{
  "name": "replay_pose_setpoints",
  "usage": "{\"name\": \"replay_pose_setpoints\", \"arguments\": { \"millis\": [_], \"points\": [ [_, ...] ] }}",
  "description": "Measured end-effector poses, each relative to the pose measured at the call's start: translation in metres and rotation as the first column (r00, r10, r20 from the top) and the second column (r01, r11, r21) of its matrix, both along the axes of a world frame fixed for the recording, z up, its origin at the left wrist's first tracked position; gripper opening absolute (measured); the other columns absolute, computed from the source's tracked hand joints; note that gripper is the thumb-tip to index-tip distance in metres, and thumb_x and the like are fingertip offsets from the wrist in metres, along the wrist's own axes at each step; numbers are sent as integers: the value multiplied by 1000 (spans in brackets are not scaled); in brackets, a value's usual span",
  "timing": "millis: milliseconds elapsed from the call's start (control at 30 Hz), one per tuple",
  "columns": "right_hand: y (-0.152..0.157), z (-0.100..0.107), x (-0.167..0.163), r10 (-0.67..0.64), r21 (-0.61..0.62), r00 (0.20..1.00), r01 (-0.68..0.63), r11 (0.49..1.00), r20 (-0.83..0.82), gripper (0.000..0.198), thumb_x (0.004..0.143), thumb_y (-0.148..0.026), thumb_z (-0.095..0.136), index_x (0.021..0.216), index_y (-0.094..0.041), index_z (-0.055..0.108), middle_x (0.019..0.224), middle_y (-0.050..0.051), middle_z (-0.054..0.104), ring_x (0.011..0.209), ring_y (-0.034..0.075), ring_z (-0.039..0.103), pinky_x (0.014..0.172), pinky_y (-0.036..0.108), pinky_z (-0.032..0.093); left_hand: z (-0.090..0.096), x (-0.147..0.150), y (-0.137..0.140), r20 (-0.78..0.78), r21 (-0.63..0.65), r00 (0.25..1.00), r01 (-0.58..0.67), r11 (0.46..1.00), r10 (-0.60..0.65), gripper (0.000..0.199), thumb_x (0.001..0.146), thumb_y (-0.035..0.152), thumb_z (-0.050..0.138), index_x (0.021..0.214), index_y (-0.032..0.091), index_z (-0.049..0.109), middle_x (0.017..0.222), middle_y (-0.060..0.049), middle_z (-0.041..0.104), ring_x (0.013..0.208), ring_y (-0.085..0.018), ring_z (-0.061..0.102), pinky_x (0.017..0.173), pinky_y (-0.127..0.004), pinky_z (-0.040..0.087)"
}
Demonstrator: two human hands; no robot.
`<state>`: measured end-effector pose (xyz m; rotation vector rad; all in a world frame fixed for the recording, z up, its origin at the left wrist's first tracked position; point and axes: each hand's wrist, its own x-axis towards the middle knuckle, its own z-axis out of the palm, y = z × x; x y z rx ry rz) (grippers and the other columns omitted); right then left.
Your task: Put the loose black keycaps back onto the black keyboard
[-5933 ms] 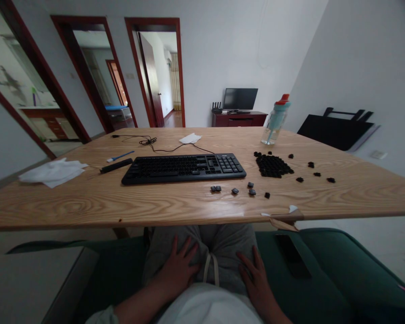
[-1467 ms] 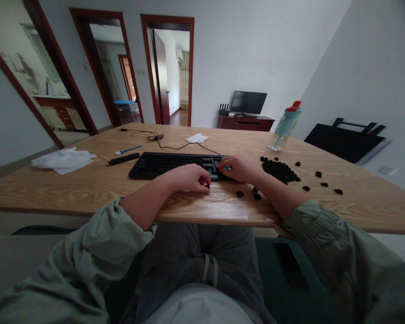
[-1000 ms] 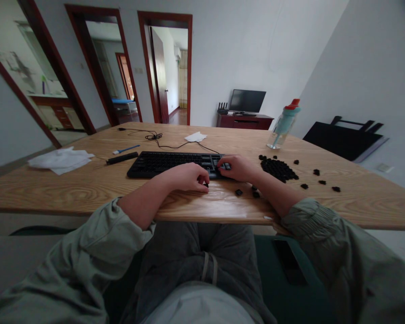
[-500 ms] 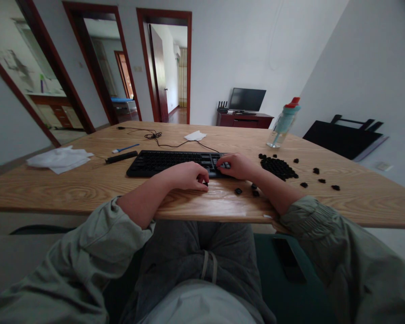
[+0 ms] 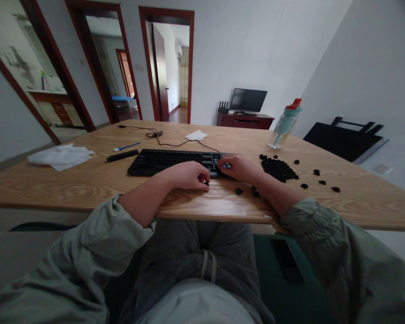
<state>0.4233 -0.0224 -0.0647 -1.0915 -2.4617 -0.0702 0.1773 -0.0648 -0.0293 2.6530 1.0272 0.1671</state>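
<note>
A black keyboard (image 5: 155, 163) lies across the middle of the wooden table, its right end partly hidden by my right hand. In front of its lower edge, my left hand (image 5: 191, 175) pinches a small black keycap (image 5: 206, 183) between thumb and fingers. My right hand (image 5: 236, 166) rests over the number-pad end, fingertips bent together on the keys; whatever they may hold is hidden. Just below my right wrist lie a loose keycap (image 5: 239, 191) and another keycap (image 5: 255, 193). A dense group of black keycaps (image 5: 278, 169) sits to the right of my right hand.
Several single keycaps (image 5: 316, 172) are scattered at the right. A water bottle (image 5: 285, 125) stands behind them. Left of the keyboard are a black stick-like object (image 5: 122, 155), a blue brush (image 5: 128, 146) and white tissues (image 5: 61, 156). The keyboard's cable (image 5: 175, 145) runs behind it.
The view has shifted very slightly. Both hands keep nearly the same place and grip, the left still with the keycap and the right still at the keyboard's right end.
</note>
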Motion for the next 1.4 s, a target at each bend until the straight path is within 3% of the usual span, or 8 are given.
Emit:
{"name": "replay_pose_setpoints", "arguments": {
  "millis": [433, 767, 967, 1133, 1400],
  "points": [
    [-3, -3, -1, -2, 1, 1000, 2, 1000, 1, 20, 85, -19, 59, 95, -22, 77, 100, 6, 76, 87, 21, 70, 81, 31, 52, -1, -1, 2, 1, 4, 1000, 15, 1000, -15, 24, 81, 37, 70, 97, 21, 76, 88, -1, 74, 74, -14, 62, 63, -23, 39],
    [-10, -1, 3, -90, -71, 992, 84, 994, -90, 26, 86, -29, 63, 109, -21, 73, 86, 4, 74, 67, 15, 62, 64, 27, 45, 0, -1, 1, 17, -17, 1000, 12, 1000, -12, 23, 80, 36, 70, 97, 21, 75, 86, -1, 73, 73, -14, 61, 62, -24, 38],
    [-7, -1, 8, -4, -91, 996, -5, 996, -93, 26, 90, -29, 62, 112, -23, 75, 102, 6, 76, 83, 19, 68, 77, 30, 52, 0, -1, 0, 35, -39, 999, -5, 999, 6, 26, 79, 37, 70, 100, 21, 75, 81, 1, 70, 69, -14, 59, 61, -24, 37],
    [-4, 2, 13, 125, -40, 992, -124, 992, 33, 28, 95, -30, 56, 108, -21, 79, 109, 9, 76, 94, 22, 70, 87, 34, 53, 0, -1, 0, 19, -37, 1000, -8, 999, 9, 26, 79, 37, 69, 100, 21, 74, 82, 1, 70, 70, -14, 59, 61, -24, 38],
    [-9, 7, 14, 57, -74, 998, -54, 996, 39, 27, 88, -23, 60, 107, -24, 79, 111, 7, 76, 98, 23, 70, 90, 36, 53, 2, -1, -1, 10, -53, 1000, -11, 999, 12, 26, 80, 37, 68, 100, 21, 75, 83, 0, 71, 71, -14, 60, 61, -24, 38]
  ]
}}
